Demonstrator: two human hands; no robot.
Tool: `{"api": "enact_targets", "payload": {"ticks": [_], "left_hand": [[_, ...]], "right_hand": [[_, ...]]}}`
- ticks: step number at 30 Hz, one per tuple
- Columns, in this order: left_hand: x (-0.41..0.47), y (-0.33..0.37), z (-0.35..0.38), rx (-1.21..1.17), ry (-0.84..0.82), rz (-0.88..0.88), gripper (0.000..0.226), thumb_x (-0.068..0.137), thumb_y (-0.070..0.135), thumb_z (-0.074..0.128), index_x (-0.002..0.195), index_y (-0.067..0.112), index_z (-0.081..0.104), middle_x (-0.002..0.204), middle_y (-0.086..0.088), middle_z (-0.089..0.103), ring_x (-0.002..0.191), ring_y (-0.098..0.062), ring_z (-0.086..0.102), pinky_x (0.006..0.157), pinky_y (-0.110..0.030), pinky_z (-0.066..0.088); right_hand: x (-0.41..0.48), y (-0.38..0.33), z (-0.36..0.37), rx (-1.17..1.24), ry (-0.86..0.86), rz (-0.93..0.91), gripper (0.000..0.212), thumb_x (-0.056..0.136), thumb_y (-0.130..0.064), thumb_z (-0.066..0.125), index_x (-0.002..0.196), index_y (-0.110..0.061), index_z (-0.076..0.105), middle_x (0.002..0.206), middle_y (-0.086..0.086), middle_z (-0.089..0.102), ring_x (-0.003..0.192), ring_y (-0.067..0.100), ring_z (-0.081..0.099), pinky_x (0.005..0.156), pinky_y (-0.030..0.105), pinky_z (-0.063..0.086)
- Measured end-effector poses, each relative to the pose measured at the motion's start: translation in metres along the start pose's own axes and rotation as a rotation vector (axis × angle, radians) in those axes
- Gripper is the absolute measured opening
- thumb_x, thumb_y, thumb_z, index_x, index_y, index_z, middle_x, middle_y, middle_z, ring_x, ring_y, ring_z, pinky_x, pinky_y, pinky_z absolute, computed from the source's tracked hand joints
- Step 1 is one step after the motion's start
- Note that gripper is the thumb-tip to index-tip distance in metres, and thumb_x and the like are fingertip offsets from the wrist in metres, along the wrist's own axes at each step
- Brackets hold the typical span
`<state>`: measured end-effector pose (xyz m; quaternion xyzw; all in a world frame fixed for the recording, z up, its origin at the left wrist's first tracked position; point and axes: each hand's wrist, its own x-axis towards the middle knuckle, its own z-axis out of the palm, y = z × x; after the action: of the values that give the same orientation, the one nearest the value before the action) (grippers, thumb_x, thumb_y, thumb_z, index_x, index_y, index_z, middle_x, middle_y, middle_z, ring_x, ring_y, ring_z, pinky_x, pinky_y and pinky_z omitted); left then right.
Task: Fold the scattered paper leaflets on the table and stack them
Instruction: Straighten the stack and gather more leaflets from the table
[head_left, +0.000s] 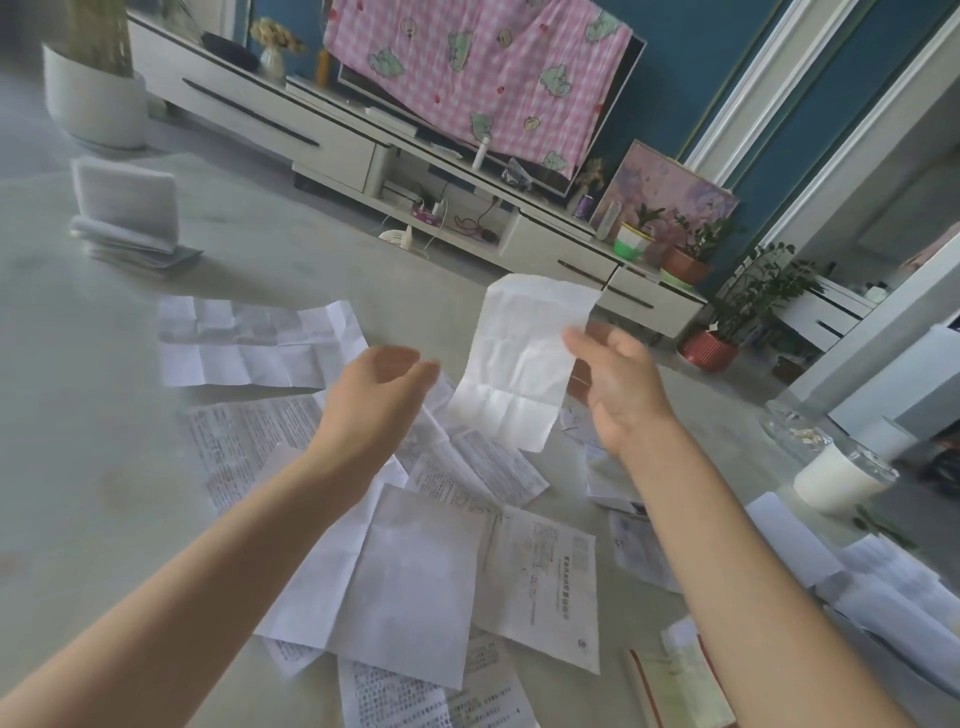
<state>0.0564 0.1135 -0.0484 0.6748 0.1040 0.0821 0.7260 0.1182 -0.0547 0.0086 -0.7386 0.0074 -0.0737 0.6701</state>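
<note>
A: Status?
B: Our right hand (618, 384) pinches one leaflet (519, 364), lifted above the pile (415, 571); left hand (379, 400) loose, holding nothing.
A: Next?
B: We likely grab its free edge, fold, add to far-left stack (130, 228).

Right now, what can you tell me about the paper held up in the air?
The lifted leaflet is a long, narrow white sheet of thin-looking paper, crossed by old fold creases. The side facing the camera looks blank. It hangs upright above the scattered papers, its lower end bending toward the camera. The right hand pinches its right edge; the left hand is close but not touching.
</note>
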Motion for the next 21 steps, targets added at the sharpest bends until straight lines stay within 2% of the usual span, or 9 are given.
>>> {"api": "enact_targets", "payload": {"ticks": [3,5,7,9,12,14,17,19,21], "left_hand": [[-0.001,0.005,0.000,-0.051,-0.081,0.038,0.046,0.083,0.043,0.064,0.122,0.021,0.053,0.113,0.008,0.058,0.099,-0.007,0.056,0.072,-0.013,0.041],[0.000,0.007,-0.001,-0.090,-0.157,0.025,0.056,0.074,0.048,0.071,0.118,0.017,0.058,0.108,0.004,0.065,0.094,-0.008,0.063,0.083,-0.024,0.051],[-0.003,0.008,-0.003,-0.119,-0.198,0.021,0.041,0.070,0.033,0.072,0.104,0.011,0.066,0.097,-0.004,0.070,0.081,-0.012,0.067,0.079,-0.033,0.054],[-0.006,0.008,-0.003,-0.109,-0.209,0.032,0.029,0.066,0.022,0.066,0.091,0.007,0.069,0.090,-0.011,0.070,0.074,-0.018,0.065,0.073,-0.034,0.055],[-0.008,0.008,-0.005,-0.085,-0.213,0.043,0.012,0.075,0.009,0.062,0.085,0.011,0.070,0.087,-0.009,0.071,0.070,-0.017,0.064,0.060,-0.022,0.052],[-0.006,0.008,-0.007,-0.060,-0.221,0.025,0.026,0.081,-0.005,0.050,0.081,0.013,0.070,0.078,-0.004,0.069,0.063,-0.014,0.062,0.051,-0.016,0.048],[-0.007,0.009,-0.004,-0.084,-0.270,-0.050,0.035,0.082,-0.013,0.040,0.082,0.008,0.068,0.079,-0.010,0.065,0.056,-0.015,0.063,0.045,-0.018,0.048],[-0.010,0.011,-0.001,-0.198,-0.262,-0.149,0.028,0.086,-0.006,0.040,0.084,0.005,0.066,0.083,-0.013,0.062,0.057,-0.019,0.062,0.043,-0.019,0.047],[-0.010,0.010,0.000,-0.352,-0.265,-0.268,0.020,0.093,0.013,0.043,0.090,0.007,0.061,0.079,-0.012,0.062,0.053,-0.020,0.061,0.043,-0.022,0.047]], "right_hand": [[-0.016,-0.010,0.004,-0.004,-0.099,-0.030,0.008,0.091,-0.007,0.056,0.089,-0.014,0.060,0.083,0.002,0.067,0.073,0.015,0.061,0.068,0.028,0.050],[-0.028,-0.009,0.009,-0.004,-0.154,-0.019,0.007,0.090,-0.007,0.057,0.095,-0.010,0.059,0.086,0.006,0.067,0.073,0.017,0.063,0.065,0.028,0.053],[-0.037,-0.003,0.013,-0.025,-0.182,-0.025,0.009,0.090,-0.006,0.057,0.098,-0.008,0.059,0.091,0.010,0.068,0.077,0.020,0.064,0.069,0.031,0.053],[-0.045,0.003,0.014,-0.041,-0.226,-0.020,0.011,0.089,-0.005,0.058,0.100,-0.006,0.060,0.097,0.013,0.069,0.083,0.022,0.065,0.075,0.032,0.053],[-0.055,0.011,0.010,-0.028,-0.313,0.005,0.021,0.087,0.000,0.057,0.107,-0.005,0.060,0.099,0.014,0.070,0.084,0.022,0.067,0.075,0.030,0.055],[-0.059,0.017,0.005,0.023,-0.285,0.033,0.020,0.085,0.006,0.055,0.098,-0.006,0.064,0.092,0.011,0.069,0.079,0.019,0.066,0.066,0.023,0.054],[-0.063,0.026,0.000,0.130,-0.258,0.109,0.023,0.070,0.010,0.063,0.065,-0.013,0.066,0.083,0.005,0.071,0.075,0.021,0.066,0.058,0.023,0.052],[-0.067,0.031,-0.002,0.118,-0.247,0.095,0.034,0.067,0.012,0.060,0.049,-0.017,0.063,0.085,-0.001,0.072,0.079,0.019,0.067,0.062,0.027,0.053],[-0.069,0.038,-0.004,0.051,-0.178,0.023,0.048,0.074,0.017,0.052,0.043,-0.018,0.062,0.087,-0.007,0.071,0.086,0.020,0.065,0.072,0.033,0.050]]}}
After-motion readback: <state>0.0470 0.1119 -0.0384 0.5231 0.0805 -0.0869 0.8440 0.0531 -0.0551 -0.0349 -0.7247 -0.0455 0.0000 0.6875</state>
